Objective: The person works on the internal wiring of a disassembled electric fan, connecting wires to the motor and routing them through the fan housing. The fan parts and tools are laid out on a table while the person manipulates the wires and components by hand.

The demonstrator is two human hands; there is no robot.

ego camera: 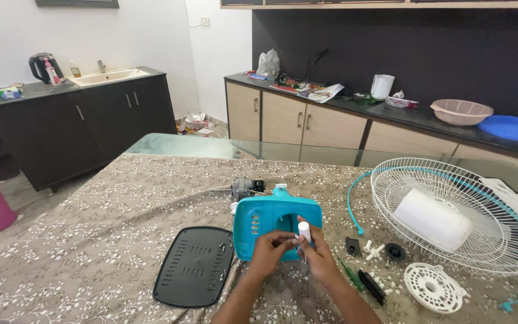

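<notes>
Both forearms reach in from the lower edge, meeting over the near edge of the teal fan base housing [274,219] on the patterned tablecloth [91,240]. The right hand [318,255] pinches a small white cylinder [304,230] upright between thumb and fingertips, its top just above them. The left hand [269,252] curls its fingers toward the cylinder's lower end; its grip cannot be told. A black base cover [194,273] lies left

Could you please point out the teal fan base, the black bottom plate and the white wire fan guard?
teal fan base [265,219], head view, on its upper face left of the hands.
black bottom plate [194,264], head view, on its slotted middle.
white wire fan guard [493,222], head view, on its wire mesh.
</notes>
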